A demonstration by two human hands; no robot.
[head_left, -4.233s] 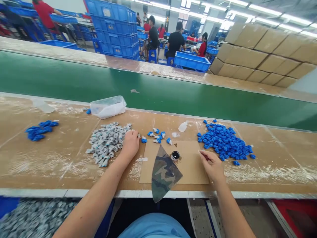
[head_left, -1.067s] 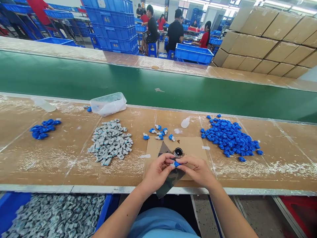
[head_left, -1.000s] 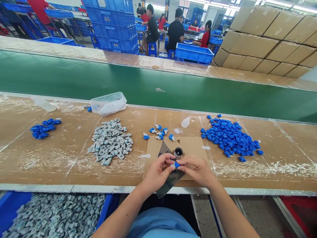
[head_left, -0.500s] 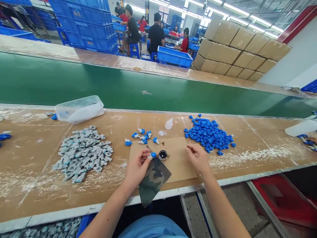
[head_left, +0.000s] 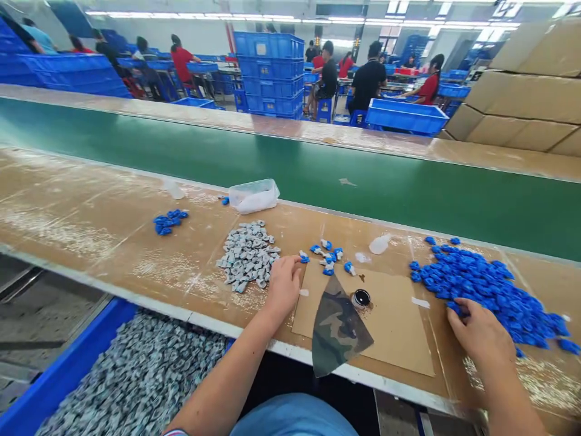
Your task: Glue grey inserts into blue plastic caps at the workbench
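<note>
My left hand [head_left: 285, 284] reaches to the right edge of a pile of small grey plastic parts [head_left: 247, 254]; its fingertips are partly hidden, so a grip cannot be made out. Just above it lies a blue-and-grey part [head_left: 304, 258]. At the near left edge of a heap of blue caps [head_left: 481, 281], my right hand [head_left: 483, 333] pinches one blue cap [head_left: 456, 310] between thumb and fingers. Between my hands, a small round pot of dark liquid [head_left: 361, 298] stands on a cardboard sheet [head_left: 394, 327]. A camouflage cloth [head_left: 338, 333] lies beside the pot, overhanging the front edge.
Several blue-and-grey parts [head_left: 327, 260] lie behind the cardboard. A clear plastic tub [head_left: 254, 197] and a small white translucent piece [head_left: 379, 244] sit further back. Beyond runs a green conveyor belt [head_left: 299, 163]. A blue crate [head_left: 113, 321] of grey parts stands below, left.
My left hand has let go of the blue-and-grey part and moved left to the grey pile. My right hand has moved right to the blue heap. The view has swung left.
</note>
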